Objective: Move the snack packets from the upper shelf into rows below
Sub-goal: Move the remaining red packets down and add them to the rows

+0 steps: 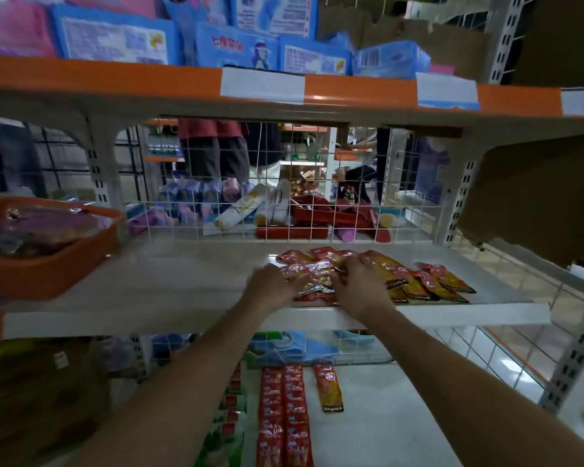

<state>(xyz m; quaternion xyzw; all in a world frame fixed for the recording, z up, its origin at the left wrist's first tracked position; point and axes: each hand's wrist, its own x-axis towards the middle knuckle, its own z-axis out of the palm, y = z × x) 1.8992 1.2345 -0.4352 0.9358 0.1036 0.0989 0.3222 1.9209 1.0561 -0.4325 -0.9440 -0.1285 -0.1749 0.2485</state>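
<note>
Right now both hands, left hand [271, 281] and right hand [358, 284], lie spread over the loose red snack packets [317, 276] mid-frame on the upper shelf [182, 284]; whether either grips, I cannot tell. Slick foil could slide off the front edge onto the neat rows [284, 416] below.

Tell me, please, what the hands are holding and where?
Both hands, left and right, rest on the red snack packets; an actual grip cannot be told.
</note>
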